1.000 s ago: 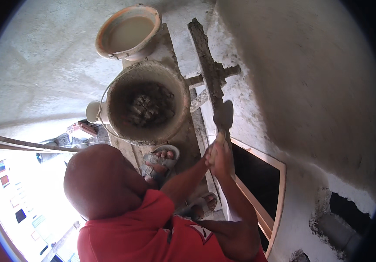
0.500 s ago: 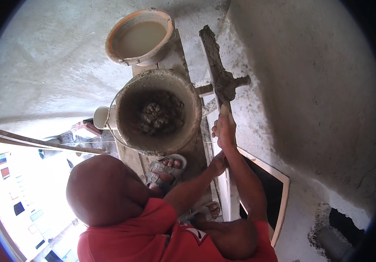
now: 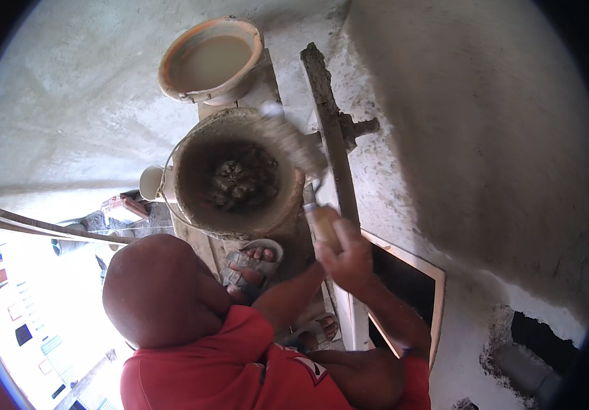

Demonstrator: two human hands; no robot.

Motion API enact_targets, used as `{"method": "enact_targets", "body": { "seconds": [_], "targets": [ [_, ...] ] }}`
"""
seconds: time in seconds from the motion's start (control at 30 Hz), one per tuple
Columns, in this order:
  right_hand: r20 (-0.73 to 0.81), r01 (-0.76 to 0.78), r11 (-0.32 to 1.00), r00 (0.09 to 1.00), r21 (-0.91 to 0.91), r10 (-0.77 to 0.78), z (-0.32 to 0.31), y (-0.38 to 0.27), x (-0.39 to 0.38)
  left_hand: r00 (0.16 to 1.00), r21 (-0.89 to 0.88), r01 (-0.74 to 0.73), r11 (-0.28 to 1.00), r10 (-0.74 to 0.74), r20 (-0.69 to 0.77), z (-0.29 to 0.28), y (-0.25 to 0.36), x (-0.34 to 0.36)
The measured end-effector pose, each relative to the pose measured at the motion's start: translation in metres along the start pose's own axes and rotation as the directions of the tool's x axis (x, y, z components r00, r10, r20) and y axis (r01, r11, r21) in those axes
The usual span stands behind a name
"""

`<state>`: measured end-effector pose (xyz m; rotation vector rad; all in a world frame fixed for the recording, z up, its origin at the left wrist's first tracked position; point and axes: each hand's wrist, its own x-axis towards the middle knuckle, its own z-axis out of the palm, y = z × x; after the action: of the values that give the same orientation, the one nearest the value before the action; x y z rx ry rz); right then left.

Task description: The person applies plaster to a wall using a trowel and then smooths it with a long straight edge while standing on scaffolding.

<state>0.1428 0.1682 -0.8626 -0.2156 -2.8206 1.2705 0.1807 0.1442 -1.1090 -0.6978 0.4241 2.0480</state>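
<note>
A hand (image 3: 346, 254) grips the wooden handle of a trowel (image 3: 299, 152), but which hand it is cannot be told. The blade reaches over the right rim of the mortar bucket (image 3: 234, 172) on the plank (image 3: 261, 85). Beyond it, at the plank's far end, stands a bucket of murky water (image 3: 211, 60), and a mortar-caked board (image 3: 327, 119) leans at the plastered wall (image 3: 465, 137).

we wear a red short-sleeved shirt (image 3: 239, 369) with a small dark and white mark near the chest. our forearms are bare, our hands (image 3: 345, 256) ungloved. on our feet are grey open-toed sandals (image 3: 253, 260), toes showing, dusted with mortar.
</note>
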Motion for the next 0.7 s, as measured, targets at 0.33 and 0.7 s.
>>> {"method": "enact_targets", "body": {
  "seconds": [0.33,0.7],
  "targets": [
    [0.082,-0.478,0.693,0.849,0.540,0.522,0.016,0.037,-0.026,0.993,-0.076,0.021,0.997,-0.011,0.120,-0.020,-0.008,0.005],
    [0.211,-0.431,0.260,0.778,0.864,0.591,0.081,0.102,0.090,0.992,-0.013,0.115,0.993,-0.116,-0.053,-0.035,-0.017,0.011]
  ]
}}
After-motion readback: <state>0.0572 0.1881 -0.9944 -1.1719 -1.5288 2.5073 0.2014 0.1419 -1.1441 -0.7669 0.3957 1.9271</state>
